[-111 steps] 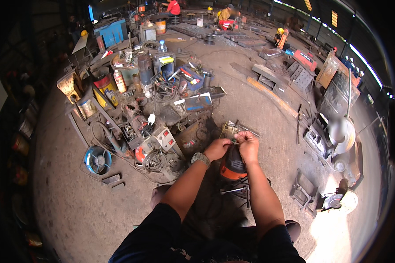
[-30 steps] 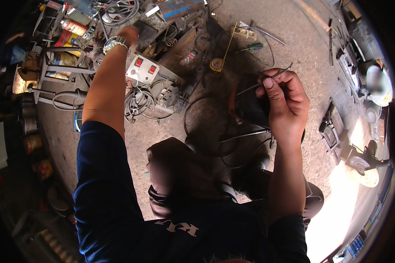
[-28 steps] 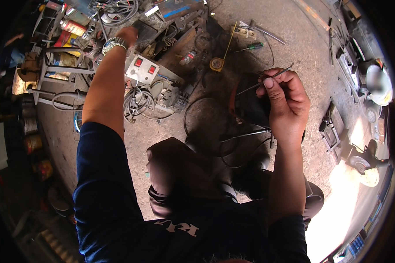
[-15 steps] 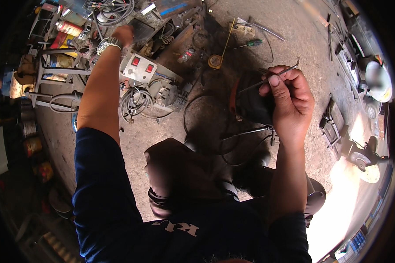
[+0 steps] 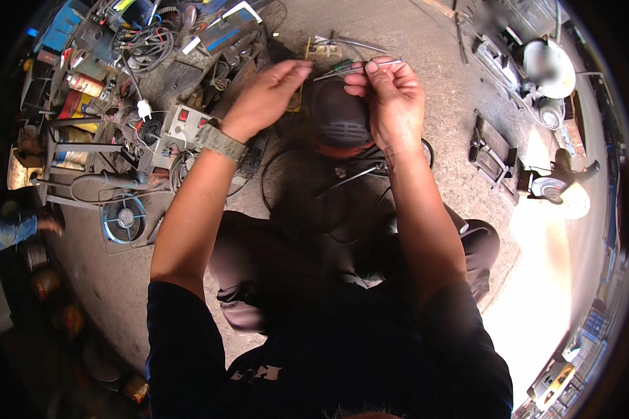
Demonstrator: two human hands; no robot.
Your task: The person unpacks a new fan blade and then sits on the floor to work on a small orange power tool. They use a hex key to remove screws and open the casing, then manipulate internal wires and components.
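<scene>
While the person is crouching over the concrete floor (image 5: 426, 42), the right hand (image 5: 391, 98) is pinching a thin metal rod (image 5: 356, 68) between its fingers, above a dark round machine (image 5: 339, 122). The left hand (image 5: 265, 98), wearing a wristwatch (image 5: 220, 142), is reaching toward the rod's end, fingers half curled, grasping nothing visible.

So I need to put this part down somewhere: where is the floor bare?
Bare concrete floor lies right of the right hand, up to the flat metal frame. Another bare patch sits below the small fan, left of the left forearm. Crowded: the tool pile upper left, cables under the hands.
</scene>
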